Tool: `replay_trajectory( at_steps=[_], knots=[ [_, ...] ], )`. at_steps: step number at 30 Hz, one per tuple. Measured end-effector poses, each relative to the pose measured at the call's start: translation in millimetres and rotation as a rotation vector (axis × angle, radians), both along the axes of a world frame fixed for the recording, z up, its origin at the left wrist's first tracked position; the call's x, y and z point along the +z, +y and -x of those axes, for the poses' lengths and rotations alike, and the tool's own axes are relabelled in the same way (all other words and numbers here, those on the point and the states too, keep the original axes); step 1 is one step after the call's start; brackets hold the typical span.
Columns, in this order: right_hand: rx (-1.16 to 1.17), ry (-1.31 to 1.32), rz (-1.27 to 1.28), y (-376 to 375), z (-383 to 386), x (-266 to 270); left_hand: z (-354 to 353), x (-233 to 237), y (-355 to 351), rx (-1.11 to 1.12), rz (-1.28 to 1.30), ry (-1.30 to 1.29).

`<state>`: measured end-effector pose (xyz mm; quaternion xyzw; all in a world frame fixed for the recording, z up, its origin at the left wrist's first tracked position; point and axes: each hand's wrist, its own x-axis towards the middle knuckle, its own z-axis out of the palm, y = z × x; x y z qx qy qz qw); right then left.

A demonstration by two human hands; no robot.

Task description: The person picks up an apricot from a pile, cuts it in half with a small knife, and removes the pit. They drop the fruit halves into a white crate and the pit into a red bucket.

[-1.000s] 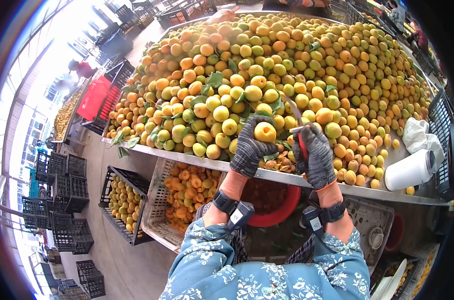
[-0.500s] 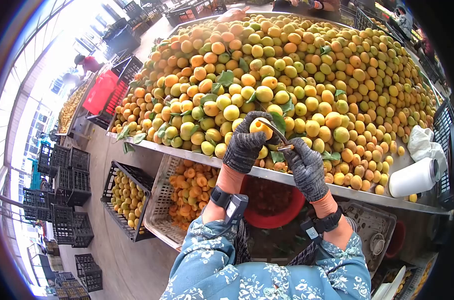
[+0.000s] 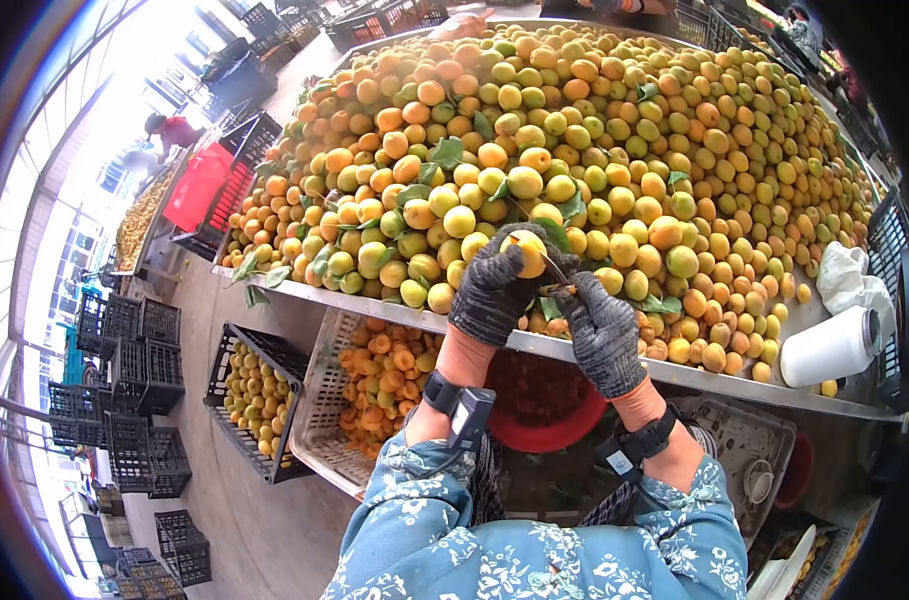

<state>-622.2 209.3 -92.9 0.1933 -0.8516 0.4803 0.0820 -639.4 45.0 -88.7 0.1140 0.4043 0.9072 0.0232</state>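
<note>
First, below-left of left hand (image 3: 497,290): pale crate (image 3: 313,405) of opened fruit (image 3: 377,375). Within left hand's curled grip: yellow-orange fruit (image 3: 528,258); possible drop from loosened hold. Below both hands: red basin (image 3: 560,438). Between hands: knife (image 3: 555,268), blade at fruit's right side, contact unclear; possible nick to left hand from skidding edge. Around knife handle: right hand (image 3: 605,325), clasped. Well right of right hand: white jar (image 3: 825,348), tilted.

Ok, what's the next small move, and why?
Probably turn the fruit slightly against the knife: the left hand grips the fruit, the right hand grips the knife close beside it, and the blade appears to meet the fruit's side.
</note>
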Motion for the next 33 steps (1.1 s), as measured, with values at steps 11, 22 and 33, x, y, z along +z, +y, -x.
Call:
replay_trajectory(
  at_steps=[11,22,33],
  knots=[
    [-0.070,-0.037,0.157,-9.2,3.5,-5.6,10.1,-14.7,12.6,0.011,0.092,-0.046],
    [-0.061,-0.062,0.300,-15.6,0.6,-11.5,9.6,-27.0,13.1,0.085,-0.179,-0.254],
    [-0.062,-0.079,0.146,-11.0,4.3,-11.6,7.8,-7.8,22.4,0.086,-0.249,-0.378]
  ],
)
